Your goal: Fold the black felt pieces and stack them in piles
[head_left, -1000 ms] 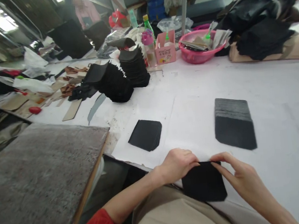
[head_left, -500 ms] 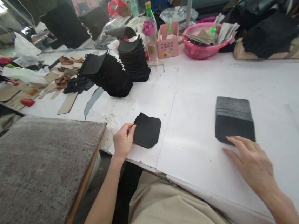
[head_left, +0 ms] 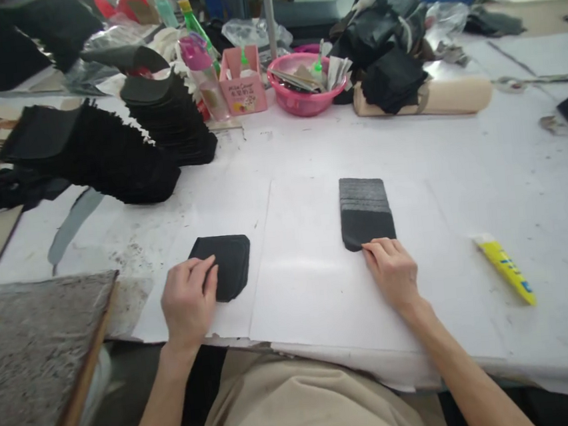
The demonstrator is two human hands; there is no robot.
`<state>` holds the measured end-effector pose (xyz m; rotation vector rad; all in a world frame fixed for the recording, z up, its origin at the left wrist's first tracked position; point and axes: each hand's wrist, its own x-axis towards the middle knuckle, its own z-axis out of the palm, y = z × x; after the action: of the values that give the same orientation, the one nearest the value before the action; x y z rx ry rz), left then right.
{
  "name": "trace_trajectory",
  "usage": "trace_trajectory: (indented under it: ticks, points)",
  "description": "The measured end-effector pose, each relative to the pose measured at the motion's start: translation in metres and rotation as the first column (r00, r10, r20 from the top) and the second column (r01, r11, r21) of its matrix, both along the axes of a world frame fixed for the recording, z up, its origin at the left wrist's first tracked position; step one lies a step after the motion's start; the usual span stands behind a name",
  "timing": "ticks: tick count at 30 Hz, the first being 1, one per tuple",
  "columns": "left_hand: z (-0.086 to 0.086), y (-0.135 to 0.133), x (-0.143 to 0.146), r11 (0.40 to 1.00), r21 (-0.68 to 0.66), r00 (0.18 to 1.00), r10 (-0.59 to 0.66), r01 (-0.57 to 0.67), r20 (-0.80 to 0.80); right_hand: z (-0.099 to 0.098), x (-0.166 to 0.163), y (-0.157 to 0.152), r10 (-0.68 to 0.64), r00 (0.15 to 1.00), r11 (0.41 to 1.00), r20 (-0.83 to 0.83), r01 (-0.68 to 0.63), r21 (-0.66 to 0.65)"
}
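My left hand (head_left: 189, 299) is closed in a pinch over the left side of a small pile of black leather-like pieces (head_left: 233, 265) with cut corners. Its fingertips rest on the pile, slightly out of line at the edges. To the right, several more black pieces (head_left: 368, 225) lie fanned out, their grey edges showing in strips at the far end. The near edge of this fan is pinched between the thumb and fingers of my right hand (head_left: 393, 273). How many layers each hand grips is hidden.
Two tall stacks of black pieces (head_left: 92, 151) stand at the back left. Behind are a pink box (head_left: 242, 86), a pink basin (head_left: 306, 100) and a beige roll (head_left: 458, 94). A yellow tube (head_left: 505, 271) lies right; a rough grey board (head_left: 41, 357) juts in at left.
The view has swung to the right, bringing the yellow tube in. My right hand has closed from spread fingers onto the fan's near edge. The left-hand pieces now lie flatter, more squarely.
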<state>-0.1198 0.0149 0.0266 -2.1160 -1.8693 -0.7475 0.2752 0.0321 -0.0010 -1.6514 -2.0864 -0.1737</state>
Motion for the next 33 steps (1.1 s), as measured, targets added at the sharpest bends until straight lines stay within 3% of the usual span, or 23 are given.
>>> trace_trajectory:
  ticks: [3, 6, 9, 12, 14, 17, 19, 21, 23, 24, 27, 28, 29, 31, 33]
  points:
    - [0.001, -0.006, 0.048, 0.958, -0.058, 0.951, -0.269, 0.281, 0.154, 0.002, -0.004, -0.011, -0.018, 0.979, 0.999, -0.202, 0.011, -0.031]
    - [-0.007, -0.008, 0.097, 0.846, -0.141, 0.847, -0.475, 0.514, 0.237, 0.001, -0.005, -0.026, -0.047, 0.928, 0.995, -0.37, 0.009, -0.103]
    - [-0.018, 0.001, 0.14, 0.746, -0.175, 0.766, -0.629, 0.643, 0.132, 0.0, -0.004, -0.034, -0.123, 0.826, 0.979, -0.55, 0.011, -0.203]
    - [-0.025, 0.019, 0.172, 0.69, -0.221, 0.704, -0.71, 0.69, -0.02, -0.003, -0.002, -0.035, -0.219, 0.696, 0.959, -0.684, 0.024, -0.283]
    - [-0.026, 0.029, 0.185, 0.685, -0.269, 0.69, -0.718, 0.677, -0.088, -0.004, 0.002, -0.033, -0.295, 0.534, 0.944, -0.793, 0.032, -0.329]
    - [-0.026, 0.036, 0.193, 0.688, -0.331, 0.69, -0.712, 0.646, -0.132, 0.0, 0.02, -0.03, -0.36, 0.132, 0.932, -0.924, 0.083, -0.352]
    - [-0.026, 0.035, 0.193, 0.69, -0.35, 0.694, -0.706, 0.633, -0.137, 0.008, 0.042, -0.029, -0.259, -0.097, 0.944, -0.961, 0.186, -0.273]
    - [-0.026, 0.034, 0.193, 0.692, -0.348, 0.701, -0.703, 0.632, -0.123, 0.02, 0.065, -0.032, -0.086, -0.182, 0.938, -0.979, 0.316, -0.141]
    - [-0.028, 0.033, 0.192, 0.686, -0.335, 0.703, -0.706, 0.647, -0.088, 0.034, 0.081, -0.04, -0.002, -0.106, 0.914, -0.994, 0.404, -0.045]
    - [-0.029, 0.034, 0.192, 0.679, -0.324, 0.702, -0.709, 0.659, -0.059, 0.041, 0.084, -0.046, -0.027, 0.0, 0.913, -1.0, 0.406, -0.025]
    - [-0.028, 0.039, 0.186, 0.644, -0.265, 0.687, -0.718, 0.717, 0.114, 0.056, 0.064, -0.069, -0.174, 0.515, 0.982, -0.839, 0.153, -0.11]
    - [-0.026, 0.041, 0.181, 0.637, -0.243, 0.681, -0.703, 0.731, 0.206, 0.057, 0.049, -0.076, -0.151, 0.671, 0.98, -0.726, 0.007, -0.197]
    - [-0.023, 0.042, 0.175, 0.642, -0.225, 0.679, -0.669, 0.733, 0.302, 0.057, 0.032, -0.083, -0.09, 0.768, 0.953, -0.634, -0.119, -0.28]
    - [-0.014, 0.04, 0.161, 0.691, -0.207, 0.694, -0.56, 0.692, 0.451, 0.052, -0.003, -0.095, 0.023, 0.846, 0.872, -0.533, -0.278, -0.403]
    - [-0.006, 0.031, 0.145, 0.74, -0.216, 0.72, -0.473, 0.637, 0.508, 0.046, -0.032, -0.104, 0.079, 0.87, 0.83, -0.486, -0.328, -0.452]
